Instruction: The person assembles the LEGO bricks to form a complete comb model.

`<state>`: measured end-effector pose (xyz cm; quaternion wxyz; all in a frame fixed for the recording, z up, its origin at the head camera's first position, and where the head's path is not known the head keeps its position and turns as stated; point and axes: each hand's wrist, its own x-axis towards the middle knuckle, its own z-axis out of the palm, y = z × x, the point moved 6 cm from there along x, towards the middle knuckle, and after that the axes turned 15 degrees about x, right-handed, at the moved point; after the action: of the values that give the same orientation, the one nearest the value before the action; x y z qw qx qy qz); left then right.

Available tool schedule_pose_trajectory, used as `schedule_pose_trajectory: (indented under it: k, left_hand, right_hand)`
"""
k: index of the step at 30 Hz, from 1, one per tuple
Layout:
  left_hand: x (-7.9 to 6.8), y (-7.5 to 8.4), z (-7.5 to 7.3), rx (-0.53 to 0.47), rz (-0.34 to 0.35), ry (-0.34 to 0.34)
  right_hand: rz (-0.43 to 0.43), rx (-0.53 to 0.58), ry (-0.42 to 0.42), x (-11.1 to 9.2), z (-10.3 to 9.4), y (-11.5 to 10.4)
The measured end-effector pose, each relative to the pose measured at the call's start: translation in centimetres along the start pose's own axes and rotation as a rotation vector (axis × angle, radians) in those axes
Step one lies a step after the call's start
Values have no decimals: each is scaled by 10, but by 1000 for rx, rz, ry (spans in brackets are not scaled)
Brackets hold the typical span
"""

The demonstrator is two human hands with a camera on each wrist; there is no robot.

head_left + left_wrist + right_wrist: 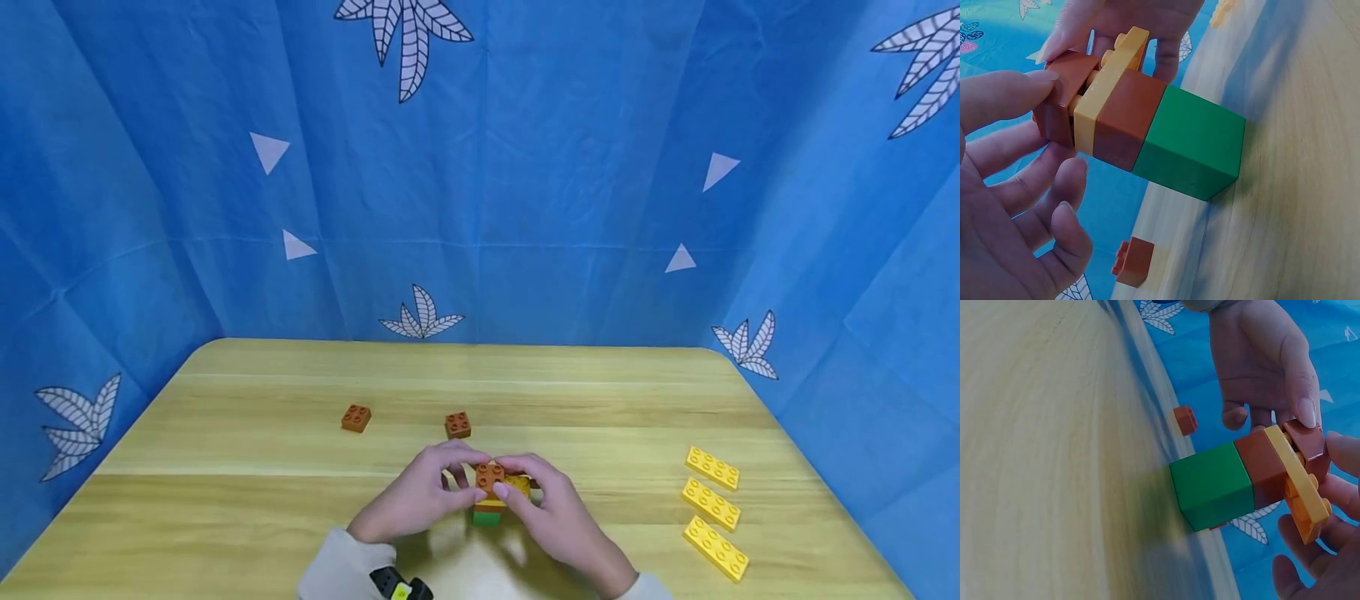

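A small stack stands on the table in front of me: a green block [1194, 144] at the bottom, a brown brick [1129, 119] on it, then a longer yellow brick [1297, 481] that overhangs to the right. On the yellow brick's left end sits another brown brick [490, 478], slightly tilted, with yellow studs showing in the gap beneath. My left hand [420, 493] pinches this top brick between thumb and fingers. From the other side, my right hand [551, 508] pinches it too, its thumb at the near face. Part of the yellow brick is hidden by the right hand.
Two loose brown bricks lie beyond my hands, one [356, 418] further left and one [457, 425] just behind the stack. At the right, three yellow bricks [711, 503] lie in a column on the wooden table [247, 517]. A blue patterned cloth [480, 183] surrounds the table.
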<state>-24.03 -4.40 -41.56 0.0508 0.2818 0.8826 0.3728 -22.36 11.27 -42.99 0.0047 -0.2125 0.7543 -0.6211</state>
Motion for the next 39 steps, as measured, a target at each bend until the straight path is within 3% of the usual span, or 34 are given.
schedule_pose_trajectory:
  k: [23, 32, 39]
  left_hand:
    - [-1, -6, 0, -32, -21, 11]
    - [-4, -15, 4, -136, -54, 5]
    - [-2, -16, 10, -144, -37, -10]
  right_hand:
    - [-53, 110, -40, 1, 3, 6]
    - [16, 147, -24, 0, 8, 12]
    - [26, 135, -20, 1, 6, 10]
